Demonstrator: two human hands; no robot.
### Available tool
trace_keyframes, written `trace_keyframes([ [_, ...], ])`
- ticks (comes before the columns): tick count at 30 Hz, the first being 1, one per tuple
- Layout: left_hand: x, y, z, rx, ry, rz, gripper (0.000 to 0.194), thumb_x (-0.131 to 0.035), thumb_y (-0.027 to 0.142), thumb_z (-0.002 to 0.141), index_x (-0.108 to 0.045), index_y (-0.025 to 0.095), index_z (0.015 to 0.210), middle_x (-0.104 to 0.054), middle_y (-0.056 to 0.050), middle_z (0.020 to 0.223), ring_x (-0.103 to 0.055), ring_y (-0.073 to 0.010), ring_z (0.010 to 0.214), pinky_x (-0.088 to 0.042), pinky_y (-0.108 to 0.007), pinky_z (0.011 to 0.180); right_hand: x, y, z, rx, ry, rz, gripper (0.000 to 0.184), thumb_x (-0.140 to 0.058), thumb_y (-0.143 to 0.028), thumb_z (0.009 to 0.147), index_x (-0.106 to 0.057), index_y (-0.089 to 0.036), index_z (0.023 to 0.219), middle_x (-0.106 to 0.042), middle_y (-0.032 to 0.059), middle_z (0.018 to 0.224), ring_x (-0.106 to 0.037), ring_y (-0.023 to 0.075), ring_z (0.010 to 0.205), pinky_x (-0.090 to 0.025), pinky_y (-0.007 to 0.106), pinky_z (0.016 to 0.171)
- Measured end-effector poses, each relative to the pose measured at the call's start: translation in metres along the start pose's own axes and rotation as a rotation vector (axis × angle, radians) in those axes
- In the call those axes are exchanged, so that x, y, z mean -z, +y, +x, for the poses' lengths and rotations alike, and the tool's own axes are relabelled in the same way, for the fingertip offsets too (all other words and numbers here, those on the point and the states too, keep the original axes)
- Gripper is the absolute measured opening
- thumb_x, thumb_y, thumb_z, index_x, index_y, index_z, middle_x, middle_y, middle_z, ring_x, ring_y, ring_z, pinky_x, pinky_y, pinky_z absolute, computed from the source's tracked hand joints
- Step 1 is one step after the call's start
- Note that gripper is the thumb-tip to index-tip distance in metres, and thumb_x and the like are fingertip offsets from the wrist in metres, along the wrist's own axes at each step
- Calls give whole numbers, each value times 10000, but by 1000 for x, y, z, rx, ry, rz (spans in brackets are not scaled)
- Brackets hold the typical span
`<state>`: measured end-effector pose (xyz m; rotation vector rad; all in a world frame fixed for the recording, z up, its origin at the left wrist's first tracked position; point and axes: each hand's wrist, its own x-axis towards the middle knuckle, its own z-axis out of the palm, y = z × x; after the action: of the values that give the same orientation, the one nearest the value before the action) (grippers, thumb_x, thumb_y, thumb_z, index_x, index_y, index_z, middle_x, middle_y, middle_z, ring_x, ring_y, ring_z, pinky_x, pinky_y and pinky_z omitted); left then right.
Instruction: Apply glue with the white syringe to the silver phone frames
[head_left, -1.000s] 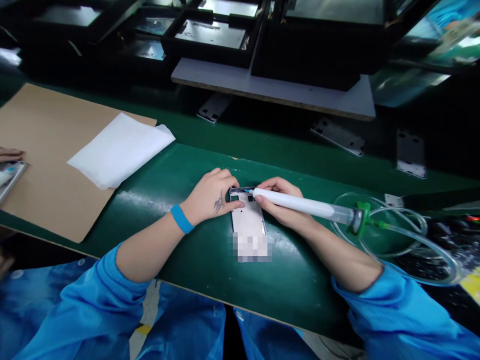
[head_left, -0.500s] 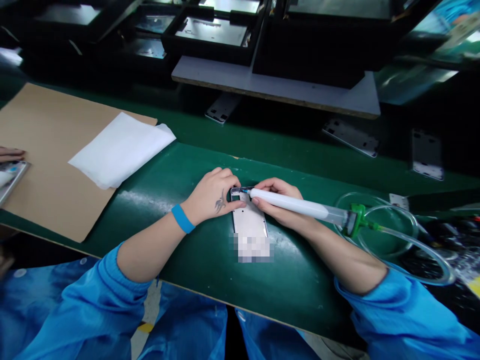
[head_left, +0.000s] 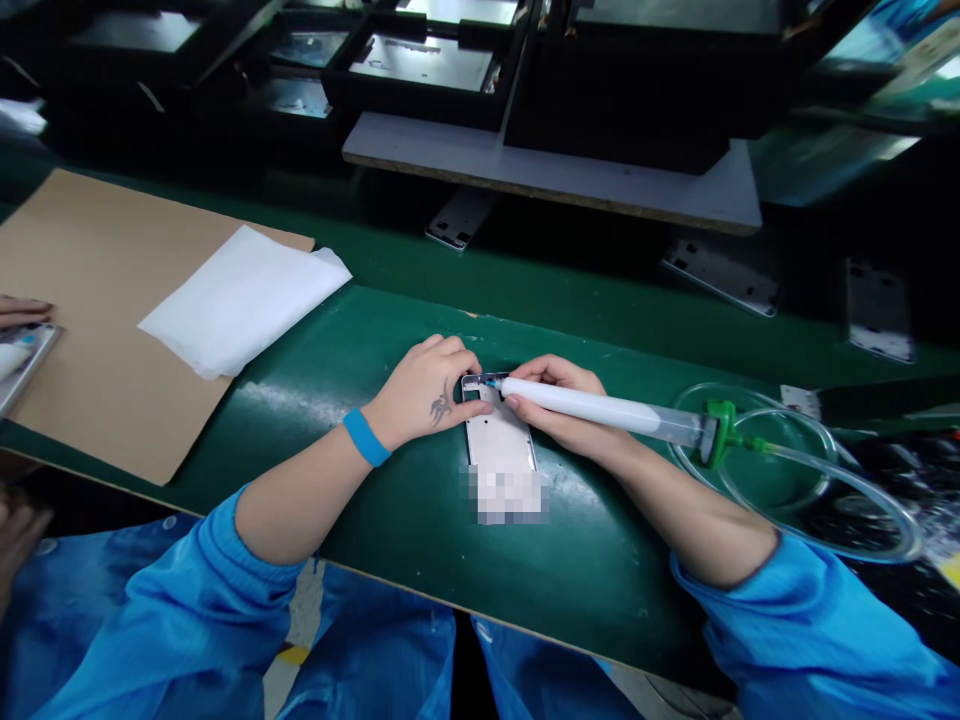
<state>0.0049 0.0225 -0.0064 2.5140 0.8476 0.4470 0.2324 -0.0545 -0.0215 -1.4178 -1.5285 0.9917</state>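
A silver metal phone frame lies flat on the green bench mat. My left hand is curled over its top left corner and presses it down with the thumb along the edge. My right hand grips a white glue syringe like a pen. Its blue tip touches the top edge of the frame. A clear hose runs in loops from the syringe's green cap off to the right.
A white sheet lies on brown cardboard at the left, where another person's fingers hold a part. Several metal frames ride the belt behind. Black trays stand at the back on a grey board.
The frames on the belt behind have drifted to the right. The syringe tip has shifted slightly along the frame's top edge. My left hand has stayed put.
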Motion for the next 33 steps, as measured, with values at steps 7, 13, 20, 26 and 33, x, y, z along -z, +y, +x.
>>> trace_keyframes([
  [7,0,-1,0,-3,-1,4,518,-682,673,896,-683,162,982,-650,-72,962,-562,-248,881,-467,-394,825,1,-1,1,-10,-6,-1,207,-819,-389,806,-692,-268,915,-739,35,815,-666,201,683,-499,324,586],
  [13,-1,-2,-1,0,1,7,506,-710,650,885,-686,154,983,-649,-70,958,-565,-249,883,-468,-393,822,2,-1,0,-13,-16,-9,207,-815,-387,810,-690,-265,921,-732,30,802,-661,197,669,-493,320,579],
  [20,-1,-2,-1,-3,2,13,496,-723,632,882,-690,149,990,-646,-69,955,-562,-247,882,-461,-389,812,3,-2,0,-37,-6,-13,217,-822,-384,786,-685,-264,903,-740,33,803,-672,206,673,-504,325,581],
  [26,0,-1,-1,-5,-6,8,535,-656,685,907,-686,159,999,-648,-74,969,-563,-251,897,-466,-395,827,4,-4,1,-59,9,-24,216,-825,-364,766,-681,-261,890,-744,36,804,-679,209,678,-518,328,589],
  [33,0,-1,-1,2,-5,-4,559,-633,709,911,-688,161,1009,-656,-79,978,-566,-251,895,-463,-397,819,5,-5,1,-78,36,-37,211,-829,-355,746,-684,-259,866,-747,33,783,-672,203,657,-517,323,576],
])
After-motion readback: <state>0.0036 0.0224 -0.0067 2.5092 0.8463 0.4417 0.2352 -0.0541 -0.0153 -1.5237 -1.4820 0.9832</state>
